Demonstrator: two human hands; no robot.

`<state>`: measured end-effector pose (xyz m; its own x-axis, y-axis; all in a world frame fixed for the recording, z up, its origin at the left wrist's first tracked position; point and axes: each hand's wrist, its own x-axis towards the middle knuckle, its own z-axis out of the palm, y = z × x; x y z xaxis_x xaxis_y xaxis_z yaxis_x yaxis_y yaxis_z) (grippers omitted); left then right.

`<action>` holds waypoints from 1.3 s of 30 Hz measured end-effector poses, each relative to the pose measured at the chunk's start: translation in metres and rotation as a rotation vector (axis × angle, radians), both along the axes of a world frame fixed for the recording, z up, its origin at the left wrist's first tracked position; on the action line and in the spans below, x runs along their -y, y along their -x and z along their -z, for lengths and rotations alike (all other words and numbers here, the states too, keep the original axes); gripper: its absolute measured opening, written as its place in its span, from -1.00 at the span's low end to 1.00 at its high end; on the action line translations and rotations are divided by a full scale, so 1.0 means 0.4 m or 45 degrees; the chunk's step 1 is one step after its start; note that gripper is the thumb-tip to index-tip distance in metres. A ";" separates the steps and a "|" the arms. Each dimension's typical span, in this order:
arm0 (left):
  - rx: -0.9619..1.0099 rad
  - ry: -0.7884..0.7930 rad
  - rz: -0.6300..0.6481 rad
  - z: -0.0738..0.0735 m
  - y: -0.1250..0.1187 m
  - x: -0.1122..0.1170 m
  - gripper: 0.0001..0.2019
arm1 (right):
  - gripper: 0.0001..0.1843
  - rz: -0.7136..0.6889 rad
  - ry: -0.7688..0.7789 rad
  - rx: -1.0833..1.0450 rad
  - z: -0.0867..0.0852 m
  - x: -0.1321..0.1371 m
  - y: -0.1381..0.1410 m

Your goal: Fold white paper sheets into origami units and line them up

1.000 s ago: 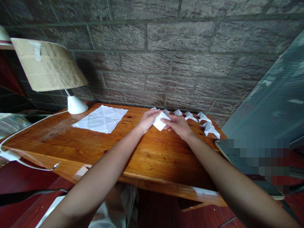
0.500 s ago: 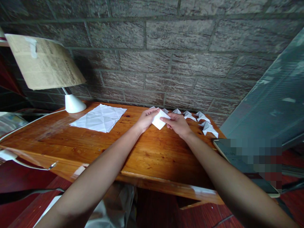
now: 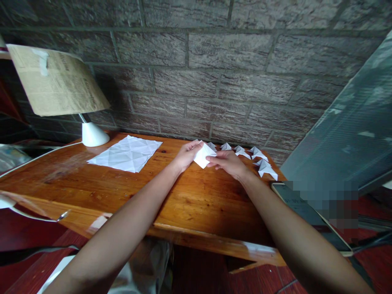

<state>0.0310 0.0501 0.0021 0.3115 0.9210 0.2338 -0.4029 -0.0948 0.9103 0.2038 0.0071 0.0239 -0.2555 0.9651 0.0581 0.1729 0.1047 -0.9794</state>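
Note:
A small folded square of white paper (image 3: 201,158) is held up over the table, one corner pointing down. My left hand (image 3: 187,155) pinches its left upper edge, thumb in front. On the other side, my right hand (image 3: 227,161) grips the right corner between thumb and fingers. Behind and right of my hands stand several folded white paper pieces in a row, among them a near one (image 3: 266,169) and one at the back (image 3: 226,146). Creased white paper sheets (image 3: 127,153) lie flat to the left of my left hand.
A wooden table (image 3: 196,204) runs along a brick wall (image 3: 196,81). At the left a lamp with a paper shade (image 3: 58,83) and white base (image 3: 94,134) stands at the back. A tablet-like device (image 3: 309,220) lies at the right edge, partly blurred out, beside a translucent panel (image 3: 343,122).
The right thumb and fingers have shifted slightly down along the folded paper's right corner. The paper and both hands sit a little further left, as the whole view has shifted slightly.

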 end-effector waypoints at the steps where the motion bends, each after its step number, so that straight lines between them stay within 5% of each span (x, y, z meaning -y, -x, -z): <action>1: 0.000 0.002 0.010 0.000 0.000 -0.001 -0.58 | -0.60 -0.008 -0.007 0.006 0.001 -0.002 0.000; 23: 0.070 0.088 -0.135 -0.012 -0.002 0.008 -0.65 | -0.67 -0.002 -0.057 -0.004 0.008 0.001 0.016; 39: -0.145 -0.073 -0.178 -0.026 0.012 0.016 -0.60 | -0.71 0.048 -0.001 -0.104 0.003 -0.005 -0.001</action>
